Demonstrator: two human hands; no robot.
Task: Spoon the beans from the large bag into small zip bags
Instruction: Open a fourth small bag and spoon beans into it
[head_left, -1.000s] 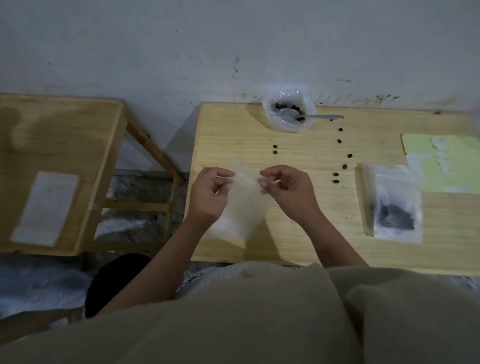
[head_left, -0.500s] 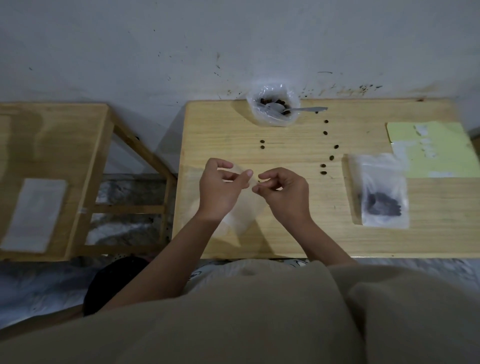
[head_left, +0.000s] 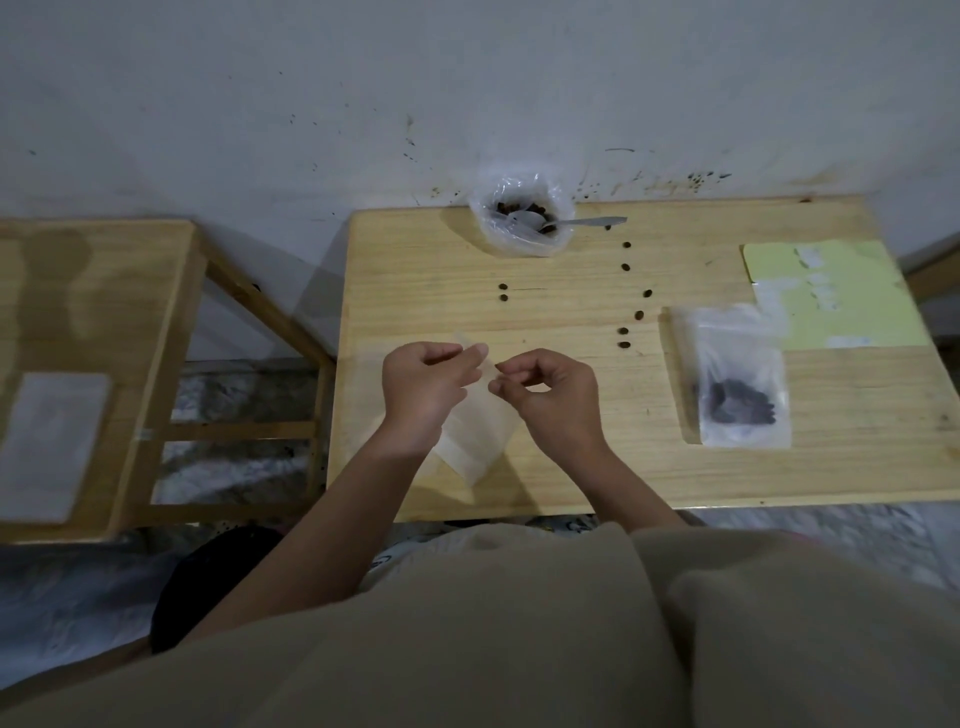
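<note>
Small zip bag pinched at its top between left hand and right hand; hanging below.

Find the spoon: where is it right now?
In the head view, the spoon rests in the large bag of beans at the table's far edge, handle pointing right.

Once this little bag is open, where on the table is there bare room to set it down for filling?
Bare wood lies left of the clear large bag of beans, above the left hand, and along the front edge below the filled small zip bag. Loose dark beans crowd the middle; the pale green sheet takes the right.
</note>
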